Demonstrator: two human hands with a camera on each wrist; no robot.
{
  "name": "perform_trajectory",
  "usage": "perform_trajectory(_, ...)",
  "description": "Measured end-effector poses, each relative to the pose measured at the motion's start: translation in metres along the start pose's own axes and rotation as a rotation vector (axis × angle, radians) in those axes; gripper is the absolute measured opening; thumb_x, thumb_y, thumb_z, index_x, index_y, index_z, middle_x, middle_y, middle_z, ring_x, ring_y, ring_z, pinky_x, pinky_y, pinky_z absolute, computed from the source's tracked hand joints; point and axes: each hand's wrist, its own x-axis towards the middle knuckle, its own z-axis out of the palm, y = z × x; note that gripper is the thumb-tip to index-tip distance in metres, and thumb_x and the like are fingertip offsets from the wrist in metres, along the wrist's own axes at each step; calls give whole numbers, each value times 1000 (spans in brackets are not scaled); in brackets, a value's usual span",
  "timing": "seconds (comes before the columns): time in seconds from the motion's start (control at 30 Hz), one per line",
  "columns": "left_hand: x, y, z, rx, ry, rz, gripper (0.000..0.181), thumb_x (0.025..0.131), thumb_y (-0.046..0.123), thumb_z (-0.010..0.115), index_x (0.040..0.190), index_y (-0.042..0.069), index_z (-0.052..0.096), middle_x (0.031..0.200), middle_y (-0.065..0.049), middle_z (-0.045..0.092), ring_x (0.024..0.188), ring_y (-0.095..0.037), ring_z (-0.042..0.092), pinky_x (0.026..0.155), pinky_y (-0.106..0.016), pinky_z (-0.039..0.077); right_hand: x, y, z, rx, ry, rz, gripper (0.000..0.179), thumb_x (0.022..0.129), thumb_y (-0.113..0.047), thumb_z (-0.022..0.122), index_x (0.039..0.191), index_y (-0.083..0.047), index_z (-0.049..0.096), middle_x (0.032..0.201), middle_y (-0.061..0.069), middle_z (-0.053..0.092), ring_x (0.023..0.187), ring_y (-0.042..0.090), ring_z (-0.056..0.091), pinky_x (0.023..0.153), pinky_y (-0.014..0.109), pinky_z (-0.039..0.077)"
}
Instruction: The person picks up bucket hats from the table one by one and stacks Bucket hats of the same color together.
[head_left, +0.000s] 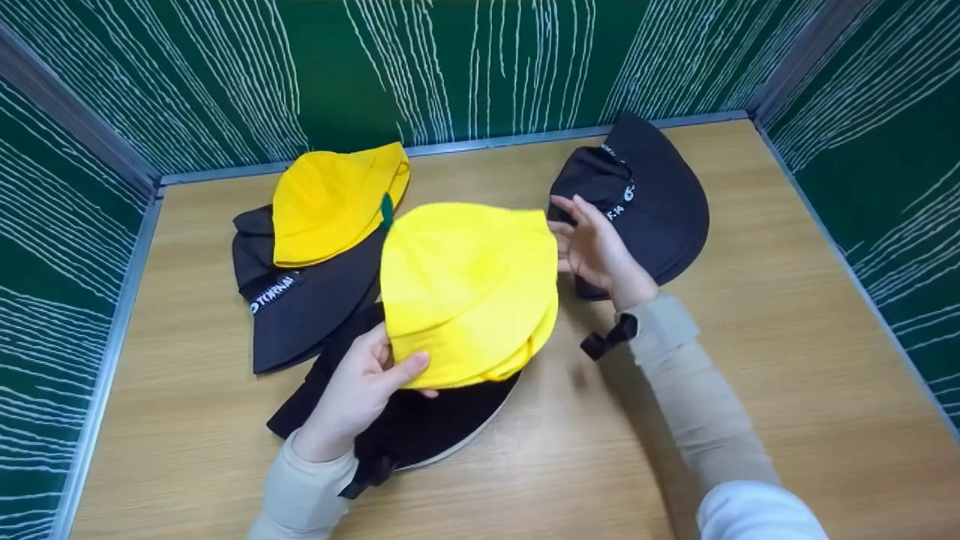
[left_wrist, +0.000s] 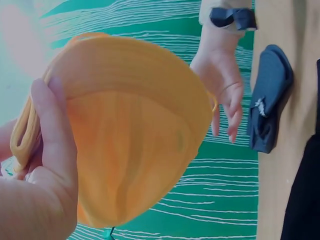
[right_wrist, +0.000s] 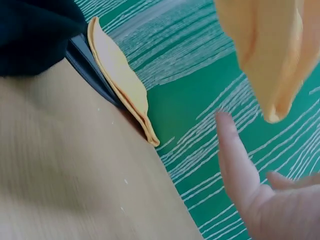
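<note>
My left hand (head_left: 360, 386) pinches the brim of a yellow bucket hat (head_left: 465, 292), thumb on the near side. The hat is folded flat and held up off the table, with a small green tab at its upper left. In the left wrist view its inside (left_wrist: 130, 140) faces the camera. Close to the hat's right edge is my right hand (head_left: 596, 247), fingers extended and holding nothing. In the right wrist view its finger (right_wrist: 237, 160) stands apart from the hat's hanging edge (right_wrist: 270, 65). Below the held hat lies a black hat (head_left: 442, 424), partly covered.
At the back left, another yellow hat (head_left: 334, 202) lies on a black hat with white lettering (head_left: 315, 322). A folded black hat (head_left: 667, 202) rests at the back right of the wooden table (head_left: 787, 375). Green walls (head_left: 337, 75) with white streaks enclose three sides.
</note>
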Motion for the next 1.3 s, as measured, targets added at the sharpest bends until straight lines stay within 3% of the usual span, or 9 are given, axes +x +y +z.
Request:
perform_trajectory(0.23,-6,-6,-6,13,-111,-57,50,94,16,57,131,-13,39,118,-28,59,89,-18,66,70,-29,57,2,-4,-5,-174,-256,52,34,103,-27,35,131,-11,47,95,1,70,79,12,68,70,22,56)
perform_trajectory(0.37,-10,-8,-15,35,-159,-113,51,95,17,57,131,-12,39,118,-28,59,90,-17,66,72,-29,57,-1,-8,-10,-231,-378,85,26,101,-15,42,116,-9,62,101,3,71,84,12,69,78,24,56)
perform_trajectory(0.53,-16,-11,-35,68,-195,-172,50,95,15,56,132,-14,37,116,-25,62,89,-16,66,71,-28,57,-5,-11,-16,-339,-465,123,23,98,-6,46,112,-5,65,97,5,73,83,14,71,75,26,56)
perform_trajectory(0.63,-17,-17,-46,47,-169,-203,50,96,13,54,132,-16,36,110,-13,67,86,-13,66,70,-26,56,-10,-10,-16,-438,-455,66,22,95,-2,50,110,-6,66,96,5,72,81,14,71,74,26,56)
perform_trajectory(0.77,-18,-25,-53,-63,-122,-195,49,98,16,49,133,-15,33,104,1,68,88,-10,65,75,-25,54,-16,-6,-14,-548,-353,-62,22,93,-2,56,109,-11,68,93,2,72,76,12,70,72,25,57)
perform_trajectory(0.97,-20,-34,-56,-345,-99,-19,35,105,22,27,129,16,50,116,6,64,102,-9,62,87,-30,51,-27,-2,-5,-549,-211,-285,24,91,-3,60,108,-14,70,89,1,72,72,12,70,67,23,57)
perform_trajectory(1.03,-19,-34,-56,-383,-69,41,37,105,23,23,126,22,54,119,6,63,104,-10,61,89,-32,51,-32,-3,-2,-521,-187,-336,24,91,-4,60,110,-13,70,91,2,73,74,14,70,68,24,57)
perform_trajectory(1.13,-16,-31,-53,-350,48,68,32,104,21,28,128,15,49,118,4,62,102,-11,61,88,-31,52,-38,-5,3,-494,-155,-381,25,92,-5,59,116,-7,67,97,5,72,79,18,71,72,27,57)
perform_trajectory(1.3,-5,-24,-44,-171,352,-43,34,99,9,44,129,-5,39,108,0,61,93,-9,62,82,-24,52,-45,0,10,-545,-35,-427,29,91,0,58,118,8,61,95,4,72,76,17,70,71,27,57)
